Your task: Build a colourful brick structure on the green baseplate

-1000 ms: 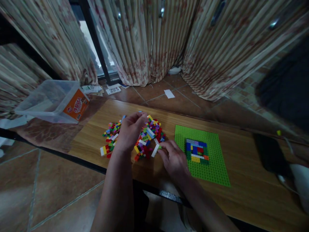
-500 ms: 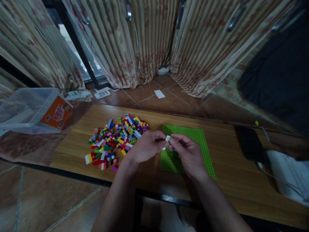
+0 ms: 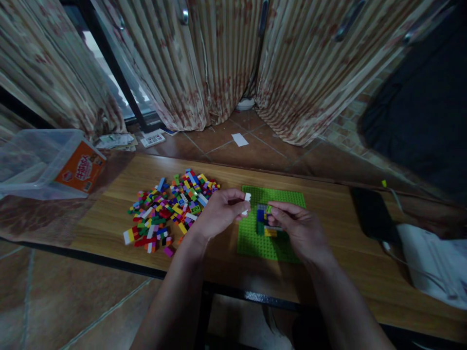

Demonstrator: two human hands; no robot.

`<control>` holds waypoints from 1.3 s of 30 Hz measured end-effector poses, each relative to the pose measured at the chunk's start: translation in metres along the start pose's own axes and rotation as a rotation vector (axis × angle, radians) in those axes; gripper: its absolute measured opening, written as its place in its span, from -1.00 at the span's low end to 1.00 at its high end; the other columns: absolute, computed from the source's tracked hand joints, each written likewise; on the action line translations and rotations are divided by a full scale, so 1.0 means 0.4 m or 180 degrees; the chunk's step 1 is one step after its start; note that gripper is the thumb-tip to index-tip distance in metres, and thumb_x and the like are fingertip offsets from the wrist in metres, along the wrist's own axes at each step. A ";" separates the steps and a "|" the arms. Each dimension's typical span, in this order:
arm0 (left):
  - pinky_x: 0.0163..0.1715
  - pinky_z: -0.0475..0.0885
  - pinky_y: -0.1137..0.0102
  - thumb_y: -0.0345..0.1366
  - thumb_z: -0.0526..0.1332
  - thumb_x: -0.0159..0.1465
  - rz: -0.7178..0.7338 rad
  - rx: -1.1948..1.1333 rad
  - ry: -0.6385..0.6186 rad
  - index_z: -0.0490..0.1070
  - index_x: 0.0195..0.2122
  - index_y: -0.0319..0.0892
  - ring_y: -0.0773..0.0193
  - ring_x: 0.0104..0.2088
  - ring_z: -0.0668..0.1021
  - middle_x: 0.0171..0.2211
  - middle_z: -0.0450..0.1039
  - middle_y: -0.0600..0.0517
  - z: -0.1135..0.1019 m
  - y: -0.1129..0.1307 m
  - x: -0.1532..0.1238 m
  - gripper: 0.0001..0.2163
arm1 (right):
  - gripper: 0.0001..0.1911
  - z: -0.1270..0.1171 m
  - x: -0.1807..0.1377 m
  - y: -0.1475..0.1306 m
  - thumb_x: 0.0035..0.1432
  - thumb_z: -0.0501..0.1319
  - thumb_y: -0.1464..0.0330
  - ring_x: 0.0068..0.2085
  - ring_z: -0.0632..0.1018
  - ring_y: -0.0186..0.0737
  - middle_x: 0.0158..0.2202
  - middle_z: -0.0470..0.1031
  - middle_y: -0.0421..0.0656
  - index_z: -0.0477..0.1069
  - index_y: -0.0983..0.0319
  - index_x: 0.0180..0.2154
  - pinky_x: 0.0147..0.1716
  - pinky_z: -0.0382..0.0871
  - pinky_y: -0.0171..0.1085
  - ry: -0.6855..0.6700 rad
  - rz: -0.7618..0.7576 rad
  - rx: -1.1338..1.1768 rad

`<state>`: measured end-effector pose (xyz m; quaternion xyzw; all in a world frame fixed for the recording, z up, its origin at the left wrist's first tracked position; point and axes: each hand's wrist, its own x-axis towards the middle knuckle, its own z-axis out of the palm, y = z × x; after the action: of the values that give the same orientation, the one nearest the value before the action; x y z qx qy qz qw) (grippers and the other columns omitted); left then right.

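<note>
My left hand is closed, pinching a white toy brick above the left part of the green baseplate. Over the middle of the plate, my right hand pinches a small lime-green brick between thumb and fingertips. Just below and beside the right fingers, a low group of bricks in blue, green, grey and yellow sits on the plate, partly covered by that hand. Whether the lime-green brick touches the group I cannot tell.
A large loose pile of coloured bricks spreads over the wooden table to the left. Beyond it stands a clear plastic box with an orange label. A black phone with a cable and a white cloth-like item lie at the right.
My hands have moved apart. The left keeps the white brick, while the right has shifted right with the lime-green brick, uncovering the brick group on the plate.
</note>
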<state>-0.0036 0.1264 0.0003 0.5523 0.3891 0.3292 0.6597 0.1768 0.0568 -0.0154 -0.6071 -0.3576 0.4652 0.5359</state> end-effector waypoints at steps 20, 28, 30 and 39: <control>-0.48 0.32 0.46 -0.33 0.20 0.18 0.0473 0.0853 0.0013 0.51 -0.37 -0.18 0.34 -0.49 0.44 -0.49 0.45 0.08 -0.019 -0.039 0.006 -0.90 | -0.76 0.003 -0.005 0.049 0.14 0.12 0.36 -0.34 0.59 -0.11 -0.32 0.61 -0.05 0.57 0.22 -0.34 -0.27 0.40 -0.16 0.0066 -0.1339 -0.3328; -0.46 0.32 0.44 -0.34 0.19 0.18 0.0587 0.1007 0.0046 0.50 -0.38 -0.19 0.33 -0.48 0.44 -0.49 0.44 0.08 -0.018 -0.031 0.001 -0.89 | -0.79 0.036 -0.008 0.032 0.08 0.14 0.42 -0.42 0.58 -0.08 -0.41 0.61 -0.05 0.57 0.21 -0.43 -0.38 0.33 -0.18 0.0243 -0.1274 -0.4043; -0.44 0.33 0.44 -0.35 0.18 0.18 0.0576 0.1026 0.0059 0.49 -0.38 -0.19 0.32 -0.46 0.45 -0.48 0.45 0.07 -0.018 -0.028 -0.001 -0.90 | -0.80 0.040 -0.008 0.031 0.07 0.15 0.43 -0.44 0.57 -0.09 -0.42 0.61 -0.05 0.57 0.21 -0.44 -0.42 0.31 -0.19 0.0285 -0.1273 -0.4131; -0.40 0.35 0.45 -0.36 0.17 0.21 0.0513 0.1248 0.0073 0.48 -0.34 -0.23 0.34 -0.44 0.45 -0.46 0.46 0.07 -0.021 -0.025 0.000 -0.89 | -0.80 0.016 0.000 0.014 0.13 0.19 0.35 -0.34 0.60 -0.10 -0.33 0.65 -0.09 0.61 0.20 -0.34 -0.29 0.36 -0.18 -0.0128 -0.0721 -0.3691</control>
<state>-0.0110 0.1287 -0.0102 0.6956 0.4078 0.3052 0.5068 0.1703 0.0577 -0.0207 -0.7500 -0.6262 0.1451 0.1560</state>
